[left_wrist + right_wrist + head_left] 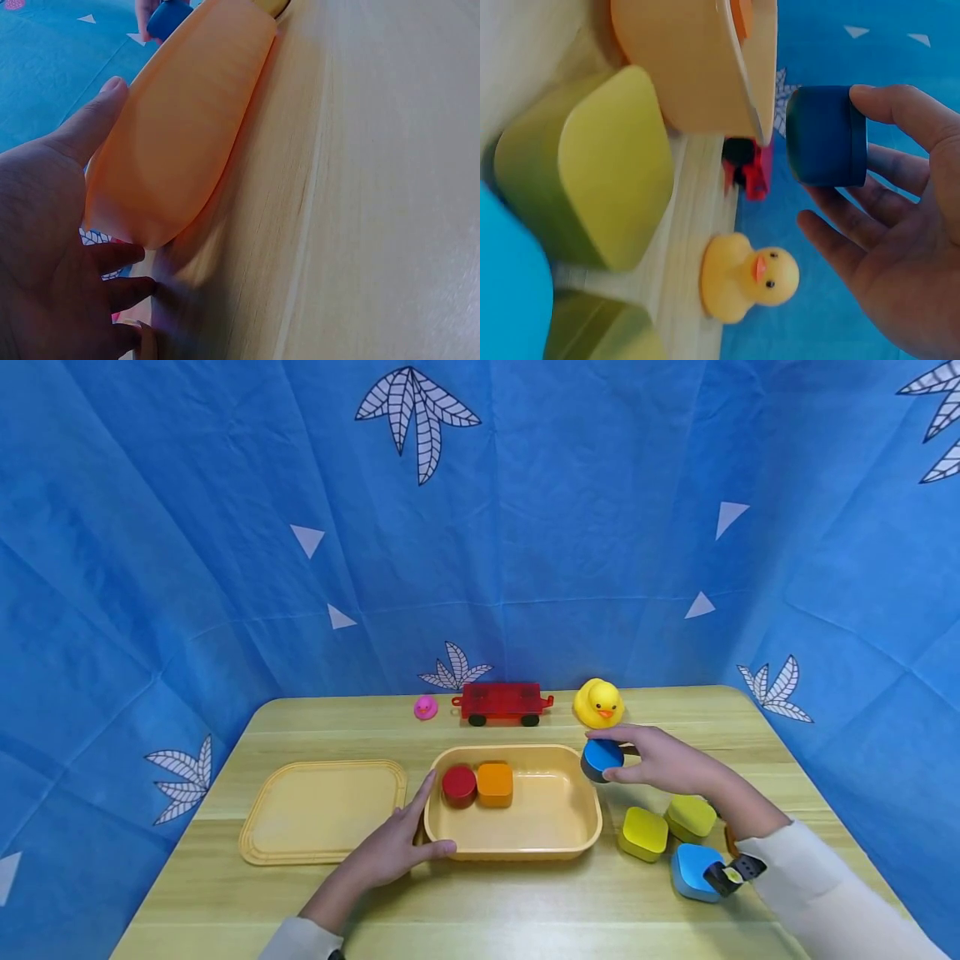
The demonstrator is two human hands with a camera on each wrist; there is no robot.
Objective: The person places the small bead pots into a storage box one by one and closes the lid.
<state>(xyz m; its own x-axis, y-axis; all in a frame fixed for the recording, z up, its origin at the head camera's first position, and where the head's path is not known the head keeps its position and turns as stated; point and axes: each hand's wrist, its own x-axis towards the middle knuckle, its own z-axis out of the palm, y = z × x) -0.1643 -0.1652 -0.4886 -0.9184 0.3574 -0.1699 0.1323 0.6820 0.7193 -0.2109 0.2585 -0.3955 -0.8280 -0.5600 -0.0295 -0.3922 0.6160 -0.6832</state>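
Head view: I see the blue block (pixel 602 759) at the far right corner of the box (pixel 517 853), pinched between thumb and fingers of the right hand (pixel 663 762); the left hand (pixel 396 845), fingers spread, rests against the box's left end. An orange piece (pixel 730 841) is mostly hidden by the right sleeve (pixel 806 870). Left wrist view: the box's outer wall appears; I judge it light, thin, fairly stiff plastic, best steadied at the rim. Its inside is out of sight, and the top edge crops the block. Right wrist view: the block hangs above rim level near the box. I expect it to be light, hard, smooth enough to slip, hardly fragile, and best gripped around its side. Behind it, I cannot make out all the finger contacts.
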